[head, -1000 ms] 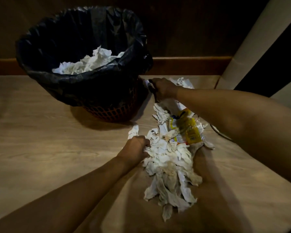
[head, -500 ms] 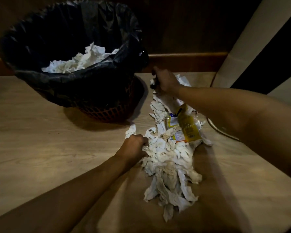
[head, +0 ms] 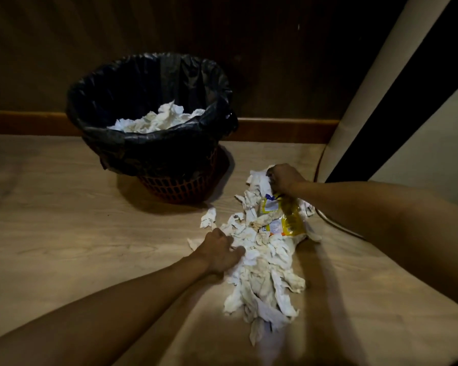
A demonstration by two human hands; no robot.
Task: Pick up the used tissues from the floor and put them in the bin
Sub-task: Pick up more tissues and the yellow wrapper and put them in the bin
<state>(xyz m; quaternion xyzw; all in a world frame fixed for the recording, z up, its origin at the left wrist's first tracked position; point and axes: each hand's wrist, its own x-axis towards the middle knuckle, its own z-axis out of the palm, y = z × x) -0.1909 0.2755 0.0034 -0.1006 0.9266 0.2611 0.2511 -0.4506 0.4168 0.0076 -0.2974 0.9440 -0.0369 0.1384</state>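
A long heap of crumpled white used tissues (head: 265,270) lies on the wooden floor, right of the bin. My left hand (head: 220,253) presses into the heap's left side, fingers closed on tissues. My right hand (head: 283,178) grips tissues at the heap's far end. The bin (head: 154,151) is a red mesh basket with a black liner, standing at the wall, with white tissues (head: 159,120) inside it. A yellow plastic wrapper (head: 286,220) lies among the tissues near my right hand.
A dark wood wall with a skirting board (head: 283,130) runs behind the bin. A pale slanted panel (head: 368,101) rises at the right. A thin cable (head: 336,225) curves on the floor under my right forearm. One loose tissue (head: 209,217) lies left of the heap.
The view has pulled back and tilted, so the bin sits lower and smaller. My right hand has drawn back along the heap's far end. My left hand stays gripping the left side.
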